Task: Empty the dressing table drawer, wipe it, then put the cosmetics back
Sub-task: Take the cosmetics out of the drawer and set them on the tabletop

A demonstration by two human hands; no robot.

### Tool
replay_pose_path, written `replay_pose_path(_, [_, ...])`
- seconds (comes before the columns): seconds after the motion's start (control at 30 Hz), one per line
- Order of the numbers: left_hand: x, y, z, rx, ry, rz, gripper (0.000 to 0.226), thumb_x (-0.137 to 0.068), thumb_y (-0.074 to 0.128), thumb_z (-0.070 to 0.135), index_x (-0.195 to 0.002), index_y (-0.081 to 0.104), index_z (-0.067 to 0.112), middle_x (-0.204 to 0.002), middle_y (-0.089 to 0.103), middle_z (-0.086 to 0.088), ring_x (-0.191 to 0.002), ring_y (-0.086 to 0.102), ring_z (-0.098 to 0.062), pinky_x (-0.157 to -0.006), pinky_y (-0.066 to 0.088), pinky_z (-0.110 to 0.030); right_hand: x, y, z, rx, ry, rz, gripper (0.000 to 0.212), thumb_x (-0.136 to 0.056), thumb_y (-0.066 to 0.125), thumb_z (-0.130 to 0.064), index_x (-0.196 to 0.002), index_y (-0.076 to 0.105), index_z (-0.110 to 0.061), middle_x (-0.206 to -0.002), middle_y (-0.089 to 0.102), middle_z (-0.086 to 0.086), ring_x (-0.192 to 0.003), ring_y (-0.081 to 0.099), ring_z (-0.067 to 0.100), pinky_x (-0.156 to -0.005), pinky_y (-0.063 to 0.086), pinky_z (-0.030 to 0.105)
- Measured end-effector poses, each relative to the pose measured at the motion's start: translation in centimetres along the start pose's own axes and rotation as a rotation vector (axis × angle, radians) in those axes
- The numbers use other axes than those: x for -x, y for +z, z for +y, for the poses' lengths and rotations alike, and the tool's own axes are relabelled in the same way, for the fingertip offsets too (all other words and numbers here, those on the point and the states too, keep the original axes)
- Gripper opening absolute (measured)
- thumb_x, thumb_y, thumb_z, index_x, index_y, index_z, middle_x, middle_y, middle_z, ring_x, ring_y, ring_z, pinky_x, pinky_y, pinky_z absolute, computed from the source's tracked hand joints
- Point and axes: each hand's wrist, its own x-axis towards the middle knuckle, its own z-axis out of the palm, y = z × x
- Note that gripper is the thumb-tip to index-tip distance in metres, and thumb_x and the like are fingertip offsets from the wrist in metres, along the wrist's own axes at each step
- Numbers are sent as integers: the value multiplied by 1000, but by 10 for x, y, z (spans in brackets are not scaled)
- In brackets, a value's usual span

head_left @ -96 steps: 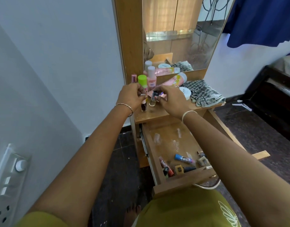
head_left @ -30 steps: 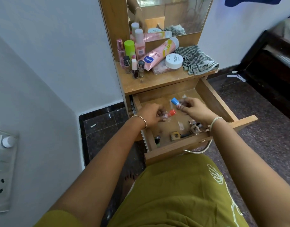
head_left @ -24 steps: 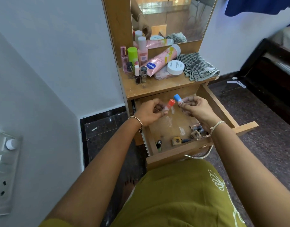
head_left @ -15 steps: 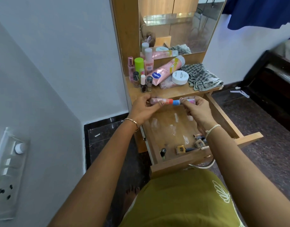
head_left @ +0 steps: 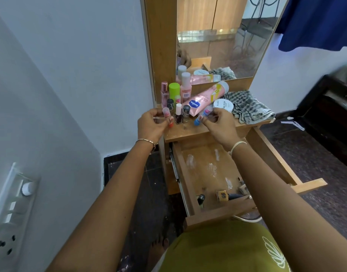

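Observation:
The wooden drawer point(head_left: 219, 213) is pulled out below the dressing table top point(head_left: 186, 132). A few small cosmetics point(head_left: 222, 195) lie at its front end. My left hand point(head_left: 152, 125) grips a small tube with a red cap point(head_left: 167, 115) over the left edge of the table top. My right hand point(head_left: 219, 124) grips a tube with a blue cap point(head_left: 201, 117) just above the table top. Behind them stand nail polish bottles point(head_left: 179, 113), a green-capped bottle point(head_left: 174, 93), a pink bottle point(head_left: 185, 86), a pink lotion tube point(head_left: 205, 99) and a white jar point(head_left: 223, 105).
A checked cloth point(head_left: 249, 107) lies on the right of the table top, under the mirror point(head_left: 217, 36). A white wall with a switch panel point(head_left: 10, 213) is on the left. Dark floor point(head_left: 316, 160) and dark furniture point(head_left: 333, 99) lie to the right.
Both hands rose out of the drawer with one tube each and moved up to the table top. The tubes, held tip to tip half a second ago, are now apart.

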Motion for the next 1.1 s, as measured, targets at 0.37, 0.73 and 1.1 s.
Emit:
replay_pose_path(0.37, [-14,11,0,-45,35,-2,35,-81,74,24,-113,67,13,-106,69,-2,-84,55,-7,-82,49,-22,-5,12,-1,311,-86,42,19,-89,63,-25,-102,56,-13,-95,66,4,-86,60,21,-72,46,37])
replay_pose_path(0.73, [-14,13,1,-96,35,-9,37,-80,75,21,-115,67,10,-110,69,-6,-88,55,-9,-82,47,-23,-4,17,2,291,-118,53,22,-81,70,-18,-98,58,-15,-97,66,2,-93,60,19,-77,46,33])
replay_pose_path(1.1, [-14,14,-5,-108,-1,-7,39,-79,76,25,-114,67,10,-110,69,-5,-88,58,-11,-82,49,-25,1,18,8,296,-91,33,29,-77,76,-23,-99,59,-16,-99,68,1,-93,62,19,-79,52,38])
